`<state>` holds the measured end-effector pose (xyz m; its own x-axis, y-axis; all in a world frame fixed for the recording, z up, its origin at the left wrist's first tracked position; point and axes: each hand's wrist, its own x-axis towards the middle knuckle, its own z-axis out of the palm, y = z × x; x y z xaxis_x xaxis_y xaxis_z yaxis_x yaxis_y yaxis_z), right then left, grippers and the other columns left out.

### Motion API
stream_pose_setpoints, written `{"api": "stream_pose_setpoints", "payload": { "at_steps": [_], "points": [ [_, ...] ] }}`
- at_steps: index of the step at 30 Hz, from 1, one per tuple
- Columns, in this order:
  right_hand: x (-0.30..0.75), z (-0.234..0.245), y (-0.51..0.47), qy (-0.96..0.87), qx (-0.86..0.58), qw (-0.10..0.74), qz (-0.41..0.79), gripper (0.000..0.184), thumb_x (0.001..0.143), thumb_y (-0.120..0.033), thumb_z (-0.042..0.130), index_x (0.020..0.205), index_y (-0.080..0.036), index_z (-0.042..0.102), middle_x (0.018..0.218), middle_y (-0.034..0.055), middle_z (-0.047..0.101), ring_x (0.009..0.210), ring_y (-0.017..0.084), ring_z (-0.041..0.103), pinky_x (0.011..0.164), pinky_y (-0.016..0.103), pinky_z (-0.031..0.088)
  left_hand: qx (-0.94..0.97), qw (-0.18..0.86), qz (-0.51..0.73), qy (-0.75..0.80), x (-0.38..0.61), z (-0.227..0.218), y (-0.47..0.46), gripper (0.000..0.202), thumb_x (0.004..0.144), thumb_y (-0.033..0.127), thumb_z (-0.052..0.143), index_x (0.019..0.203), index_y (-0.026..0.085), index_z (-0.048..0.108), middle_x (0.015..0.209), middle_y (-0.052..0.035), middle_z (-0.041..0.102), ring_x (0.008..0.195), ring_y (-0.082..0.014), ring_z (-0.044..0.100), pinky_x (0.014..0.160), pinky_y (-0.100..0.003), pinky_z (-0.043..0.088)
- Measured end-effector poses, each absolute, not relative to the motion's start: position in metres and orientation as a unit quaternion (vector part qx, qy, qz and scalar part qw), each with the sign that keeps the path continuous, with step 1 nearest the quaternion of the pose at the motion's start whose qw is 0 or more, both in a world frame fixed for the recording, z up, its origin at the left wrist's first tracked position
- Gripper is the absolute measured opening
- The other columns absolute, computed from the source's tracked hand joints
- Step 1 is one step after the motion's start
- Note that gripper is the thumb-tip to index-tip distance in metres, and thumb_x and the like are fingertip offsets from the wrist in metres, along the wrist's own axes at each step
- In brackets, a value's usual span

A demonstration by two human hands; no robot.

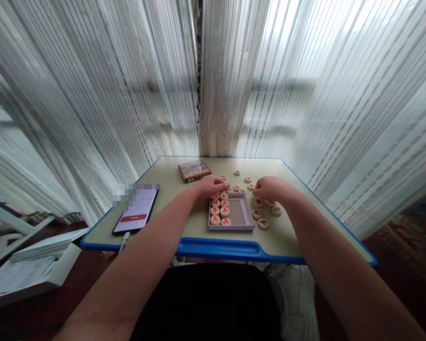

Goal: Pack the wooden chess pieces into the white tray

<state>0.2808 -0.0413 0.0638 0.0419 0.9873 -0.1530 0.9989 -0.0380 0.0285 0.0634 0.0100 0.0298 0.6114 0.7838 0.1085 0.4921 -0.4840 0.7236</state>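
A shallow white box (249,213) holds two columns of round Chinese chess pieces (225,211) with red characters along its left side; its right part shows bare floor. My left hand (210,186) is over the box's far left corner, fingers bent together, and hides whatever is between them. Beyond the box's right far corner, my right hand (271,188) has curled fingers closed at a Chinese chess piece (251,187). Loose pieces with dark characters, such as one piece (263,223), lie right of the box, partly under this hand. Several more lie behind the box.
A brown printed box (194,170) lies at the back of the blue-edged table (170,218). At the left, a phone (138,208) with a white cable (124,240) rests near the edge. An open white carton (31,270) stands lower left. Curtains (220,85) hang behind the table.
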Motion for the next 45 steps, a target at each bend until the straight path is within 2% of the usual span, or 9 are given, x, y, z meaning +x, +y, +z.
{"api": "stream_pose_setpoints", "payload": {
  "at_steps": [10,18,24,27,33,37,40,43,45],
  "points": [
    [0.268,0.070,-0.051,0.752,0.652,0.079,-0.051,0.029,0.069,-0.025,0.045,0.081,-0.015,0.069,0.077,0.0107,0.068,0.063,0.018,0.059,0.053,0.026,0.038,0.839,0.329,0.208,0.381,0.063,0.029,0.013,0.047,0.072,0.053,0.050,0.082,0.011,0.069,0.065,-0.0021,0.061,0.058,-0.0113,0.050,0.054,-0.022,0.036],
    [0.268,0.073,-0.051,0.720,0.684,0.111,-0.034,0.031,0.068,-0.021,0.049,0.090,-0.012,0.069,0.089,0.0140,0.067,0.078,0.023,0.061,0.061,0.028,0.041,0.831,0.332,0.211,0.393,0.063,0.031,0.010,0.044,0.072,0.049,0.053,0.083,0.010,0.068,0.066,-0.0029,0.061,0.057,-0.0108,0.049,0.053,-0.021,0.035],
    [0.267,0.069,-0.049,0.730,0.675,0.094,-0.046,0.035,0.069,-0.014,0.049,0.099,-0.014,0.067,0.095,0.0101,0.067,0.080,0.020,0.061,0.065,0.026,0.042,0.837,0.317,0.208,0.395,0.063,0.030,0.009,0.045,0.072,0.050,0.051,0.081,0.009,0.069,0.062,-0.0027,0.058,0.057,-0.0110,0.047,0.052,-0.022,0.033],
    [0.268,0.068,-0.049,0.741,0.665,0.080,-0.055,0.033,0.070,-0.016,0.050,0.099,-0.014,0.066,0.094,0.0090,0.068,0.077,0.018,0.061,0.063,0.025,0.042,0.832,0.325,0.215,0.394,0.063,0.029,0.010,0.046,0.071,0.051,0.052,0.082,0.009,0.069,0.062,-0.0028,0.059,0.057,-0.0110,0.047,0.052,-0.022,0.033],
    [0.268,0.067,-0.047,0.766,0.635,0.070,-0.070,0.026,0.076,-0.029,0.050,0.084,-0.013,0.068,0.078,0.0093,0.068,0.066,0.018,0.059,0.057,0.026,0.039,0.823,0.342,0.219,0.396,0.063,0.029,0.010,0.045,0.071,0.051,0.053,0.081,0.010,0.068,0.066,-0.0034,0.061,0.059,-0.0111,0.049,0.054,-0.022,0.035],
    [0.268,0.067,-0.046,0.758,0.647,0.027,-0.080,0.021,0.073,-0.025,0.054,0.086,-0.013,0.066,0.080,0.0081,0.067,0.064,0.016,0.058,0.056,0.025,0.039,0.824,0.339,0.216,0.399,0.062,0.028,0.012,0.045,0.071,0.051,0.053,0.082,0.010,0.069,0.066,-0.0038,0.061,0.059,-0.0114,0.049,0.054,-0.022,0.034],
    [0.265,0.071,-0.050,0.744,0.661,-0.061,-0.080,0.020,0.073,-0.025,0.056,0.089,-0.015,0.063,0.083,0.0069,0.067,0.060,0.013,0.057,0.054,0.024,0.040,0.829,0.333,0.215,0.394,0.062,0.028,0.012,0.047,0.071,0.052,0.053,0.083,0.010,0.069,0.065,-0.0036,0.060,0.058,-0.0114,0.049,0.053,-0.022,0.034],
    [0.260,0.077,-0.058,0.744,0.628,-0.149,-0.174,0.019,0.074,-0.026,0.054,0.090,-0.017,0.060,0.081,0.0049,0.066,0.057,0.011,0.056,0.052,0.022,0.040,0.832,0.327,0.212,0.396,0.062,0.030,0.010,0.046,0.071,0.051,0.052,0.082,0.009,0.069,0.064,-0.0034,0.059,0.057,-0.0111,0.048,0.053,-0.023,0.034],
    [0.255,0.079,-0.062,0.759,0.572,-0.164,-0.266,0.019,0.074,-0.022,0.052,0.091,-0.017,0.059,0.080,0.0039,0.066,0.060,0.010,0.057,0.053,0.022,0.041,0.835,0.321,0.211,0.395,0.063,0.032,0.008,0.046,0.071,0.050,0.053,0.081,0.009,0.068,0.064,-0.0031,0.059,0.057,-0.0112,0.047,0.054,-0.023,0.034]
  ]
}}
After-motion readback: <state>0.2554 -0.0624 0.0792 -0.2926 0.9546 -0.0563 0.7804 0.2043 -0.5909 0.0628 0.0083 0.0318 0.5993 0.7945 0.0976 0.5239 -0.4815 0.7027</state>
